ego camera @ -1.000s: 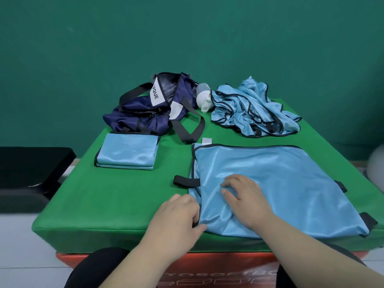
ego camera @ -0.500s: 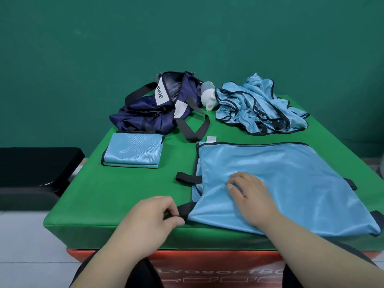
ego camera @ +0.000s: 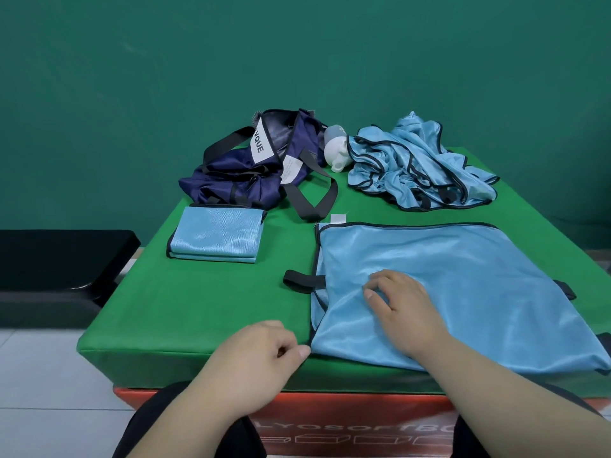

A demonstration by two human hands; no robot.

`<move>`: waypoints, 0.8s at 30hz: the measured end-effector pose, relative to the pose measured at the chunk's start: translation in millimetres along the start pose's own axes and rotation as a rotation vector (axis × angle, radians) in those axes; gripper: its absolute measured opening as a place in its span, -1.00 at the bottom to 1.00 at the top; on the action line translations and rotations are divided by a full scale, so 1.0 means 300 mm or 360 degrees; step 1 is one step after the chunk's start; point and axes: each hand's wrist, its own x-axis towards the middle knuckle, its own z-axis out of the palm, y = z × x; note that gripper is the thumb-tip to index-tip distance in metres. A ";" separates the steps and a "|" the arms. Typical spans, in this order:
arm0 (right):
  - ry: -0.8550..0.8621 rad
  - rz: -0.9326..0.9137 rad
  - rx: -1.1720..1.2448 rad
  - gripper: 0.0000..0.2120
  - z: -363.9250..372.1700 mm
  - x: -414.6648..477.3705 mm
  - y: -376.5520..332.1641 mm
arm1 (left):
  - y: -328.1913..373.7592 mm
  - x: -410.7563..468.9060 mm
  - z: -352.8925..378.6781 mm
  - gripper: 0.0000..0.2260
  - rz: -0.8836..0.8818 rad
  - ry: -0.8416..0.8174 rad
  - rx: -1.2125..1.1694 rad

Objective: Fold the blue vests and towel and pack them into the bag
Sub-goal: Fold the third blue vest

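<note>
Head view: right hand (ego camera: 403, 305) rests on vest (ego camera: 463, 279) (left hand (ego camera: 261, 358) at corner).

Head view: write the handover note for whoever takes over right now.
Left hand: curled at the near-left corner of the flat vest; grip unclear.
Right hand: rests on that vest.
Folded blue piece lies in front of the navy bag; crumpled pile far right.
Done: one piece folded.
Left: fold the flat vest and pile, pack all into the bag.
</note>
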 end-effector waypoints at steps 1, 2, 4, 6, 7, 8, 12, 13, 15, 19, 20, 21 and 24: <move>0.0000 0.0001 0.0002 -0.64 0.000 -0.001 0.000 | -0.004 0.001 0.002 -0.62 -0.0001 0.0024 -0.0026; 0.0001 0.0003 0.0004 -0.65 0.000 -0.002 -0.001 | -0.011 0.003 -0.002 -0.63 -0.0003 0.0089 -0.0060; 0.0010 0.0001 0.0009 -0.67 0.000 -0.004 -0.004 | -0.036 0.005 -0.020 -0.65 0.0037 0.0284 -0.0160; 0.0012 0.0004 0.0018 -0.67 -0.001 -0.004 -0.006 | -0.048 -0.001 -0.042 -0.68 0.0108 0.0363 -0.0187; 0.0014 0.0006 0.0023 -0.67 -0.003 -0.005 -0.005 | -0.048 -0.004 -0.046 -0.68 0.0166 0.0360 -0.0153; 0.0013 0.0010 0.0023 -0.67 -0.002 -0.005 -0.003 | -0.046 -0.006 -0.047 -0.67 0.0227 0.0348 -0.0105; -0.0013 0.0032 -0.0059 -0.65 0.008 -0.006 0.011 | -0.028 0.005 -0.029 -0.53 0.0328 0.0070 0.0124; -0.0020 0.0033 -0.0071 -0.63 0.010 -0.006 0.013 | -0.022 0.007 -0.024 -0.50 0.0324 -0.0022 0.0189; -0.0026 0.0032 -0.0075 -0.63 0.013 -0.005 0.014 | -0.017 0.010 -0.014 -0.46 0.0318 -0.0095 0.0257; -0.0007 0.0025 -0.0096 -0.67 0.010 -0.006 0.011 | -0.007 0.021 -0.018 -0.35 0.0223 0.0209 0.0148; 0.0001 0.0018 -0.0103 -0.67 0.010 -0.007 0.011 | 0.002 0.029 -0.019 -0.38 0.0168 0.0297 0.0133; 0.0002 0.0016 -0.0108 -0.67 0.010 -0.008 0.010 | 0.013 0.035 -0.018 -0.46 0.0098 0.0341 0.0127; -0.0006 0.0024 -0.0110 -0.64 0.011 -0.008 0.008 | 0.041 0.048 0.007 -0.69 -0.0014 0.0236 0.0195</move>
